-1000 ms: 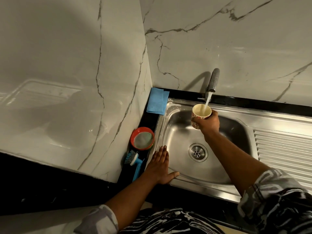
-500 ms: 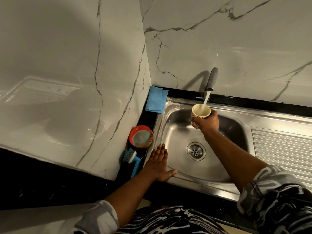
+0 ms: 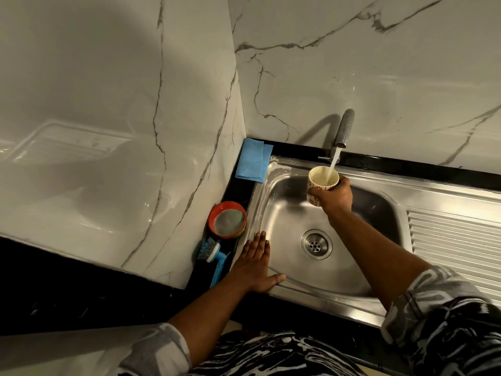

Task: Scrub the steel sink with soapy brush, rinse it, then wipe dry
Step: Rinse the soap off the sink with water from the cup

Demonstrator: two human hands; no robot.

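The steel sink (image 3: pixel 273 213) fills the middle, its drain (image 3: pixel 316 244) in the basin floor. My right hand (image 3: pixel 334 196) grips a small patterned cup (image 3: pixel 321 183) under the tap (image 3: pixel 344 128), and water streams into the cup. My left hand (image 3: pixel 254 263) lies flat with straight fingers on the sink's front left rim. A blue-handled scrub brush (image 3: pixel 215 256) lies on the black counter left of the sink. A folded blue cloth (image 3: pixel 253 164) sits at the back left corner.
A red bowl (image 3: pixel 227 219) of cloudy liquid stands between the brush and the cloth. Marble walls close in on the left and behind. The ribbed drainboard (image 3: pixel 455 240) stretches right of the basin.
Water keeps running into the cup. Both hands stay where they were; only the view has shifted slightly.
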